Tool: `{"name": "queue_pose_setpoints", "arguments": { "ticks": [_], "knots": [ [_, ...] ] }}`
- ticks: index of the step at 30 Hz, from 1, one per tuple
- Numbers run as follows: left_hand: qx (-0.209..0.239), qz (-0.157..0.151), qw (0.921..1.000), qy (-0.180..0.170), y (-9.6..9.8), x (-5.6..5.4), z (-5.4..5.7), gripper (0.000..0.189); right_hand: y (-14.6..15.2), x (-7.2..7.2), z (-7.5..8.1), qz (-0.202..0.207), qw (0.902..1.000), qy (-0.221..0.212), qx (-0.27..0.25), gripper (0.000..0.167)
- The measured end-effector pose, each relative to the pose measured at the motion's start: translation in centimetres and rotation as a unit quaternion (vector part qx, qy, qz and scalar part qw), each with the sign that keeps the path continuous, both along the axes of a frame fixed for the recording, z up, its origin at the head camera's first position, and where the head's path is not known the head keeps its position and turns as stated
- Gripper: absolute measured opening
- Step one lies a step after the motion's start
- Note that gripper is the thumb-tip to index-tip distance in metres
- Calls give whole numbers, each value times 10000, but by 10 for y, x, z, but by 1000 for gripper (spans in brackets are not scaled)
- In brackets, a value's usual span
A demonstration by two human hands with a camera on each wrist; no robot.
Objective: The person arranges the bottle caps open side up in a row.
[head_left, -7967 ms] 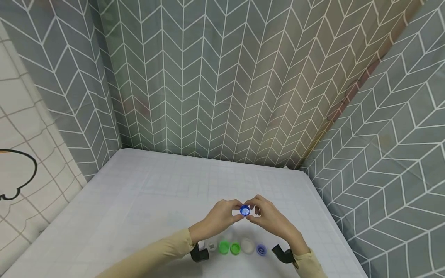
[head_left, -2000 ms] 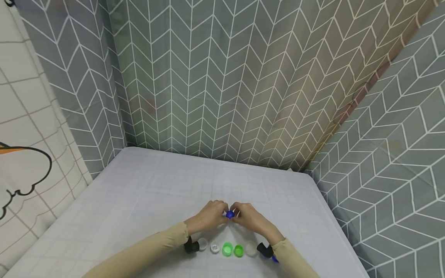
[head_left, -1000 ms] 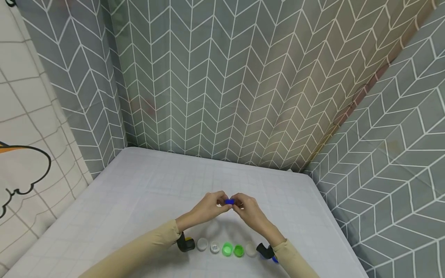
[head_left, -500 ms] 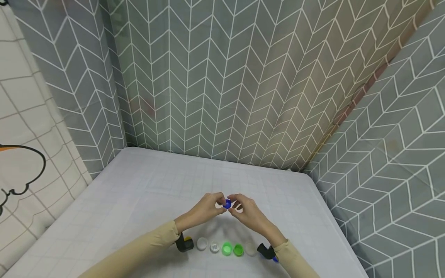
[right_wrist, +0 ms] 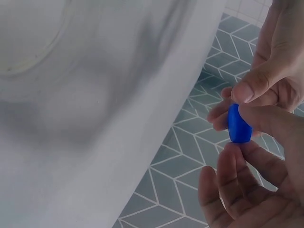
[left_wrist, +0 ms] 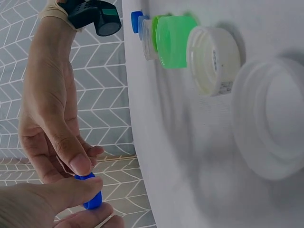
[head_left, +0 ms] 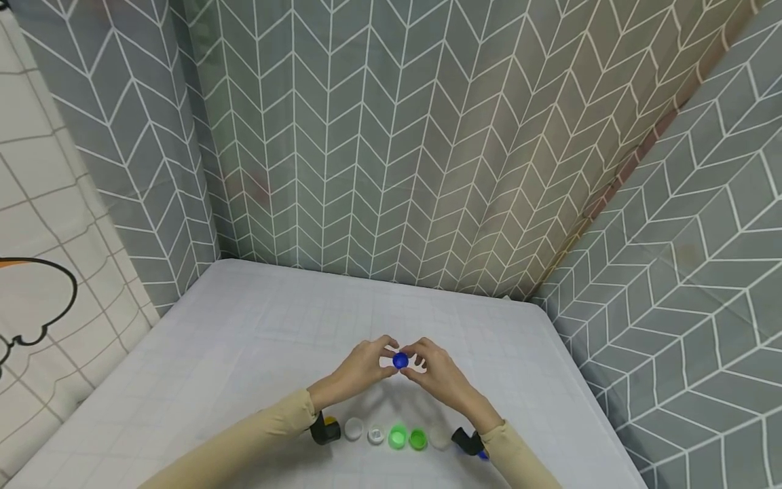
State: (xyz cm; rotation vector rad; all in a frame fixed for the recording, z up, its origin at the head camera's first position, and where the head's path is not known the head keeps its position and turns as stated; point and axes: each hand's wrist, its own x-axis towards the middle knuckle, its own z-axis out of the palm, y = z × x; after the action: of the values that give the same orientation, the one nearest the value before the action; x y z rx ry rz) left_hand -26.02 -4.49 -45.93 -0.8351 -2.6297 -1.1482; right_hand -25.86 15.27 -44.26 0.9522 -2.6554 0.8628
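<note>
Between both hands, above the white table, a small blue bottle cap [head_left: 400, 360] is held up with a round face toward the head camera. The left hand [head_left: 360, 367] pinches its left side with thumb and fingers. From the opposite side, the right hand [head_left: 441, 375] pinches it the same way. In the left wrist view the blue cap [left_wrist: 93, 198] is partly covered by the left thumb. Seen from the right wrist, the cap [right_wrist: 239, 124] shows its side, between the fingertips of both hands.
A row of caps lies nearer the body: a yellow one [head_left: 330, 420] partly hidden by the left wrist camera, white [head_left: 353, 428], clear-white [head_left: 375, 435], light green [head_left: 398, 437], green [head_left: 418, 439], translucent [head_left: 439, 438], and blue [head_left: 483, 455] partly hidden. Patterned curtains [head_left: 366, 136] surround the table [head_left: 275, 312].
Over the last two seconds both hands have lifted the blue cap slightly farther from the row and turned it, from edge-on to face-on. Eight seconds ago the held blue cap was farther right.
</note>
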Motion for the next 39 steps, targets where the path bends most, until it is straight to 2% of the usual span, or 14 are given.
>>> {"name": "queue_pose_setpoints", "arguments": {
  "ticks": [7,15,18,27,32,39],
  "knots": [
    [-10,-76,9999,106,10,-3,4,28,11,1,5,-167,9999,-7,-20,27],
    [-113,-122,9999,-41,31,1,8,25,32,9,14,-283,9991,-171,252,26],
    [-158,-160,9997,-19,42,4,9,25,42,13,18,-373,9984,-216,378,26],
    [-514,-185,9978,373,79,14,8,23,69,31,30,-711,9923,-568,838,25],
    [-645,-349,9961,496,103,20,6,23,84,42,33,-1036,9868,-633,1071,27],
    [-849,-572,9923,701,135,25,0,24,105,57,37,-1243,9799,-585,1444,28]
  ]
}}
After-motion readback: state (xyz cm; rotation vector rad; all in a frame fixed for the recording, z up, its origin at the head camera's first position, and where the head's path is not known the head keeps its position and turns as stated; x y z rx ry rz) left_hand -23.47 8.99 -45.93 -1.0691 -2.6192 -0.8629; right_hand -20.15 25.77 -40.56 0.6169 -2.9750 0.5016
